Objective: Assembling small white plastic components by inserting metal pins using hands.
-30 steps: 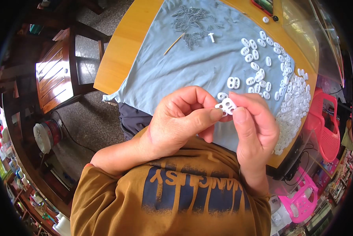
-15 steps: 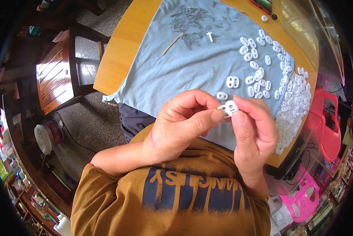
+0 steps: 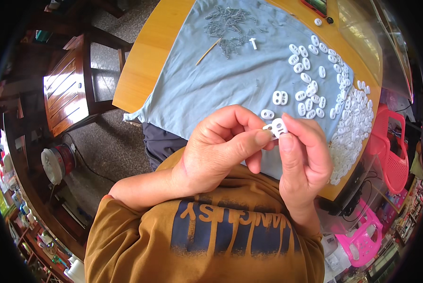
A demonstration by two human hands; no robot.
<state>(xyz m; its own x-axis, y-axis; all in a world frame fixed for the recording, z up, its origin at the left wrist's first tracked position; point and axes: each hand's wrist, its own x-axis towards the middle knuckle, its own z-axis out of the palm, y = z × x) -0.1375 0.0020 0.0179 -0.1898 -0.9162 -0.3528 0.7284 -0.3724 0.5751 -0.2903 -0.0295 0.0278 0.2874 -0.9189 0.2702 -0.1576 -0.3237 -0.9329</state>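
Between my two hands, over the near edge of the blue-grey cloth, is a white plastic cord lock [image 3: 280,126] with round holes. My right hand [image 3: 306,162] pinches its right side between thumb and forefinger. My left hand [image 3: 216,150] is also closed in a pinch, its fingertips on the left part of the white plastic; whether that part is a separate piece is hard to see. Just beyond my fingers lie one loose cord lock [image 3: 267,114] and a pair side by side [image 3: 280,98]. Several more cord locks [image 3: 308,89] are spread to the right.
A large heap of white cord locks [image 3: 348,137] covers the table's right side. Small metal springs [image 3: 225,23] lie at the far end of the cloth [image 3: 183,89], near a wooden stick [image 3: 208,51] and a white T-shaped piece [image 3: 253,43]. Pink plastic chairs [image 3: 390,151] stand at right.
My fingers and the held cord lock have shifted very slightly, and a lower finger of my left hand now shows more. The whole view has moved a little.
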